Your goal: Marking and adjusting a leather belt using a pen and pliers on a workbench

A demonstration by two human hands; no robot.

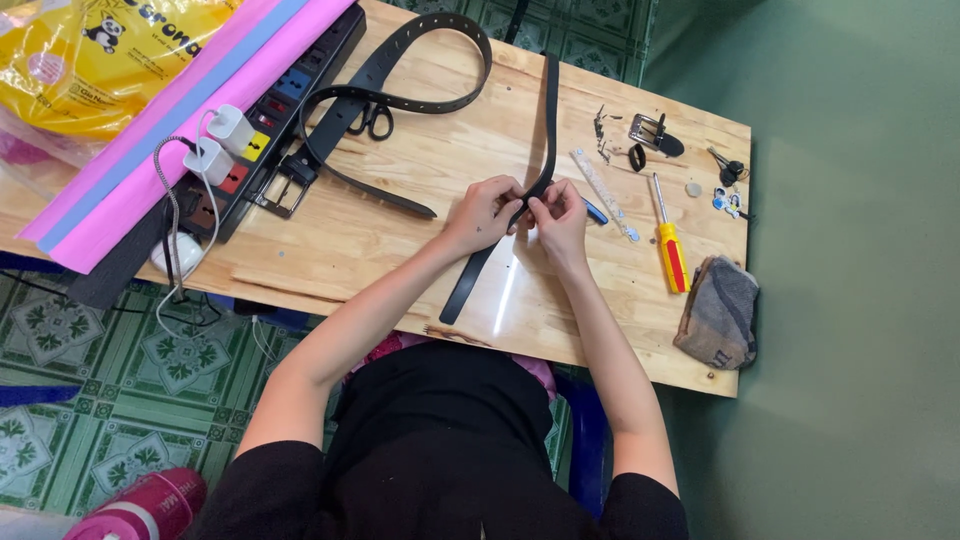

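Both hands' grip (524, 207) pinches the black belt (478, 268) (fingertips closed).

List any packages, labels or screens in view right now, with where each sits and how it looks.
Yellow plastic bag: far left corner of the wooden table, crumpled and glossy, with a small black-and-white animal picture and dark print.
Small printed stickers: near the table's right edge, beside the yellow-handled screwdriver, tiny, white and blue.
No screens or signs in view.

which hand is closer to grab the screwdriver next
Right. The right hand sits nearer the screwdriver, which lies to its right; the left hand would have to cross over the belt.
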